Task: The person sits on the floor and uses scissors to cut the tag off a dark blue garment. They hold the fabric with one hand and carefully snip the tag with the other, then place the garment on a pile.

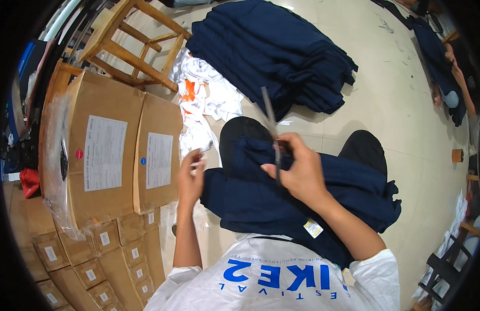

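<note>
Evidently scissor work is in hand: the right hand [301, 168] grips scissors [271, 115] above the garment [250, 202] across the lap [363, 146]; the left hand [191, 176], seemingly empty past the lap's left edge, should steady it for cutting.

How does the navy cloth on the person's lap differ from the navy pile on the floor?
The lap cloth lies over black-clad legs; the floor pile is stacked in many layers. The lap cloth shows a yellow-and-white label; none is visible on the floor pile. Both are dark navy fabric.
</note>
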`<state>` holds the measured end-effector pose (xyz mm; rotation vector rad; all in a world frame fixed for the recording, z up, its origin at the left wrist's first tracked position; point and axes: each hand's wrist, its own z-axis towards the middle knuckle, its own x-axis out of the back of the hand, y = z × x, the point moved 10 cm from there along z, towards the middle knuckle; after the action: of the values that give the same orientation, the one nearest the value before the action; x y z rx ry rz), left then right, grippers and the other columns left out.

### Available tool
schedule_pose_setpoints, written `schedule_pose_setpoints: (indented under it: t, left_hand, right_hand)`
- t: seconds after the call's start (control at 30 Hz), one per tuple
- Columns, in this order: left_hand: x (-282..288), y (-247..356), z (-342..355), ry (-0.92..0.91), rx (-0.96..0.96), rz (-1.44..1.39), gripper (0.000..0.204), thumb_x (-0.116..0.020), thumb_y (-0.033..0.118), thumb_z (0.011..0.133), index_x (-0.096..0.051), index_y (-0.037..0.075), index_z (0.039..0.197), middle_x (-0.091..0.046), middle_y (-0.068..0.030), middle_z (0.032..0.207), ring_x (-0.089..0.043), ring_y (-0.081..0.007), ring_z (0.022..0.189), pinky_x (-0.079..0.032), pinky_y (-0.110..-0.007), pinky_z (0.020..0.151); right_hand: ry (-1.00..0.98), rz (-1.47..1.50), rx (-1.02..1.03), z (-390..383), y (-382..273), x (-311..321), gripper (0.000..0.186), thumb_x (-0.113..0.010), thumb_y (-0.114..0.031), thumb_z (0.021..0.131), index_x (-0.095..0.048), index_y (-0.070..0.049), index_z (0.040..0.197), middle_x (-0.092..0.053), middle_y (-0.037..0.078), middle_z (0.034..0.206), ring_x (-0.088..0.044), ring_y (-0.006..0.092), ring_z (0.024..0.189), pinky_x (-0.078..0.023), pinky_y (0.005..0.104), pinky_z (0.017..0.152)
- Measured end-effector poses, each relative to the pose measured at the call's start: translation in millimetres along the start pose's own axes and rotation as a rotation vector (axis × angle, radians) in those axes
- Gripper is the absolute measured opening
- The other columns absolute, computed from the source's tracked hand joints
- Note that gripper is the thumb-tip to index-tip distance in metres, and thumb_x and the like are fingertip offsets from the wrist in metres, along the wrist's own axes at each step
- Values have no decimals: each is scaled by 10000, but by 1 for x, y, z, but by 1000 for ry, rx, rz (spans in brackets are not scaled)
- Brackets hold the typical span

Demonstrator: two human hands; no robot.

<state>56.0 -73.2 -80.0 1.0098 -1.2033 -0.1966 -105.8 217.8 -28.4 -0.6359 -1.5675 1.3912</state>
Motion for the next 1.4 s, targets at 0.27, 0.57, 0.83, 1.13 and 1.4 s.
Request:
schedule_pose_setpoints:
  t: [0.27,0.57,0.83,1.13,1.4]
  left_hand:
    - [-77,111,29,-190,-395,120,366,-740,32,869,-737,95,1229,-655,-137,1273,-574,-338,1187,-444,-435,1069]
    - [-91,104,16,-494,-105,-515,175,-636,-18,953,-694,-24,1118,-718,-56,1072,-648,-112,1017,-495,-277,954]
    - [-95,83,12,-570,53,-645,165,-695,123,1024,-626,47,1152,-597,33,948,-508,-27,867,-418,-221,804]
    - [-89,86,24,-565,-73,-773,165,-580,202,1102,-577,60,1184,-601,-8,1108,-587,-102,1074,-452,-273,997]
    - [-106,129,25,-654,-206,-784,159,-513,190,1130,-460,51,1188,-516,18,963,-514,-46,885,-446,-235,825]
  right_hand:
    - [-59,53,-97,25,36,-65,436,-827,-69,783,-624,-35,1167,-751,124,860,-727,279,729,-563,371,717]
    - [-116,346,-3,20,3,-29,484,-896,-121,788,-613,-35,1171,-736,52,938,-696,121,825,-552,289,793]
    - [-210,290,-175,16,24,-48,363,-813,-57,818,-619,-24,1123,-719,49,822,-655,81,724,-511,240,685]
    - [-321,533,-251,19,31,-63,341,-763,-54,854,-603,-16,1153,-701,23,832,-619,58,728,-482,239,633]
    - [-220,527,-252,11,16,-56,430,-822,-49,854,-551,-40,1186,-693,24,870,-630,66,767,-499,219,696]
